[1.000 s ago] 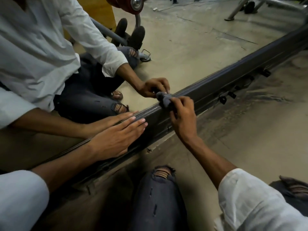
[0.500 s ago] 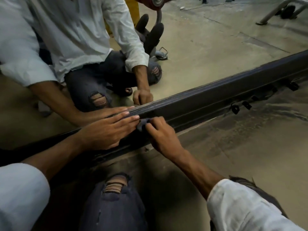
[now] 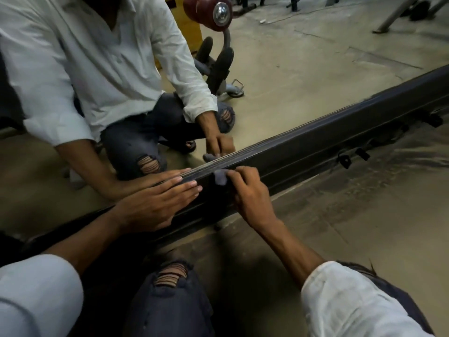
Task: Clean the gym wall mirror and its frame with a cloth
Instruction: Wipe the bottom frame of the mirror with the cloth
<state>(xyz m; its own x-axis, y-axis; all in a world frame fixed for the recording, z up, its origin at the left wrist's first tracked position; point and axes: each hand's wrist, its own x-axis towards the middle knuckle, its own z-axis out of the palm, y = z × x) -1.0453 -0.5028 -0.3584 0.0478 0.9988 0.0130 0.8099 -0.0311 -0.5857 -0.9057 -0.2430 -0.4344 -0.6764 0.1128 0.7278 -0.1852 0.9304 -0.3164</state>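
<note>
Lower mirror frame [image 3: 315, 147]: dark metal rail of rectangular section, running aslant from lower left to upper right at floor level; finish dull and matte; fine parallel ridges line its top edge where it meets the glass

Wall mirror [image 3: 291, 69]: the glass above the rail gives a clear reflection of the person in a creased white shirt and ripped grey jeans, of a cracked concrete floor, and of a gym machine with a red padded roller [image 3: 206, 10] on a curved grey tube

Left hand [image 3: 155, 205]: laid flat on the front face of the frame, fingers straight and close together, tips pointing along the rail; it has hold of nothing

Right hand [image 3: 250, 195]: fingers curled, pinching the cloth [image 3: 220, 177] and pressing it to the upper front edge of the frame; the cloth is a small, soft, bunched wad of pale grey-lilac fabric, lying on the rail near the left fingertips but apart from them

Floor [image 3: 364, 227]: bare concrete, dusty, with pale swirled streaks close to the rail; two small black clips [image 3: 345, 160] sit at the foot of the frame, to the right of the right hand

Clothing in direct view: rolled white sleeve [image 3: 352, 300] on the right forearm; a knee in grey denim [image 3: 170, 300] with a frayed, threadbare tear across it
</note>
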